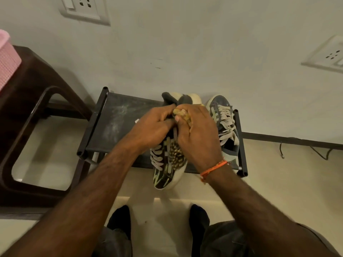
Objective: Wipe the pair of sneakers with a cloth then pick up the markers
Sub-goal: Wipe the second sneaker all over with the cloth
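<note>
We've got the near sneaker (pixel 168 164) lifted just off the rack (pixel 115 115) front edge, left hand (pixel 154 127) curled round its stiff-looking upper, right hand (pixel 198 134) seemingly clenching the soft, limp cloth (pixel 182 115); second sneaker (pixel 224 123) sits on the rack's right end.

Bare forearms, an orange wrist thread, dark trousers and dark socks.

Both forearms are bare from the lower corners of the frame to the hands, the left hand (pixel 152 127) and right hand (pixel 198 132), with no sleeve on the left side. An orange thread band (pixel 213 168), thin and twisted with a small frayed knot, circles the right wrist. At the lower right edge shows a strip of dark sleeve (pixel 319 236). Grey-black trousers (pixel 222 240) cover both knees at the bottom centre, and above them are feet in dark socks (pixel 120 219).
</note>
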